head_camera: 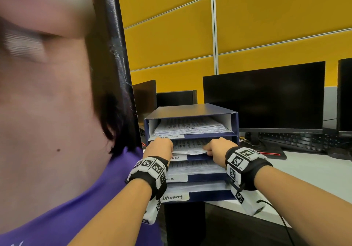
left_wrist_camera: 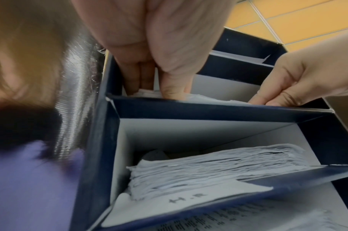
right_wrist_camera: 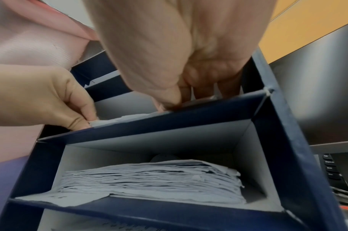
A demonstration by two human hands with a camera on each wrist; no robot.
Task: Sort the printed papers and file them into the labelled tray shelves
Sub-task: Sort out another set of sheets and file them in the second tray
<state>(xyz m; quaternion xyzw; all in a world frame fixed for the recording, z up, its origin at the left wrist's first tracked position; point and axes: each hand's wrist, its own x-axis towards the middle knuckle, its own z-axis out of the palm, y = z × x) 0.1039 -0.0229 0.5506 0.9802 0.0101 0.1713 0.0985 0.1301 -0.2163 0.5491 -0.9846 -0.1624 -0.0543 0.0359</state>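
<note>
- I read "SECURITY" handwritten on the bottom label (head_camera: 174,197) of the tray (head_camera: 235,121).
- The label above (head_camera: 172,178) reads "H.R"; it shows again in my left wrist view (left_wrist_camera: 187,198).
- Second label (head_camera: 176,158): only "MIN" shows past my left hand (head_camera: 161,146).
- Top label (head_camera: 171,137) and the sheets' print: too blurred to read.

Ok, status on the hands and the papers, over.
Left hand and right hand both pinching the front edge of the papers. Papers partway into the second shelf from the top. Nothing blocking the shelf mouth.
</note>
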